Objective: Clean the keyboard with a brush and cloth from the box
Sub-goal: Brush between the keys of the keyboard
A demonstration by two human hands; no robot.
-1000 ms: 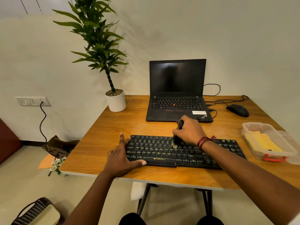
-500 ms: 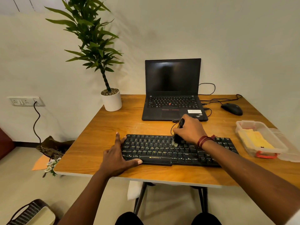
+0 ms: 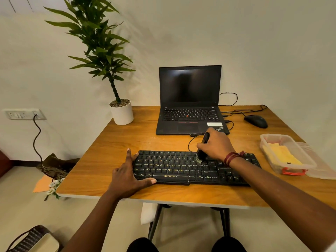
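Observation:
A black keyboard (image 3: 181, 168) with yellow lettering lies near the front edge of the wooden table (image 3: 112, 146). My right hand (image 3: 217, 146) grips a black brush (image 3: 201, 151), its bristles down on the keys of the upper middle rows. My left hand (image 3: 127, 174) lies flat over the keyboard's left end, fingers straight along its side and thumb at its front edge. A clear plastic box (image 3: 289, 155) with an orange clasp stands to the right and holds a yellow cloth (image 3: 281, 154).
An open black laptop (image 3: 190, 100) sits behind the keyboard, cables and a black mouse (image 3: 256, 120) to its right. A potted plant (image 3: 121, 111) stands at the back left corner. The box's clear lid (image 3: 320, 170) lies right of the box.
The brush in my right hand has slid a little to the right along the upper key rows. My left hand keeps its place on the keyboard's left end.

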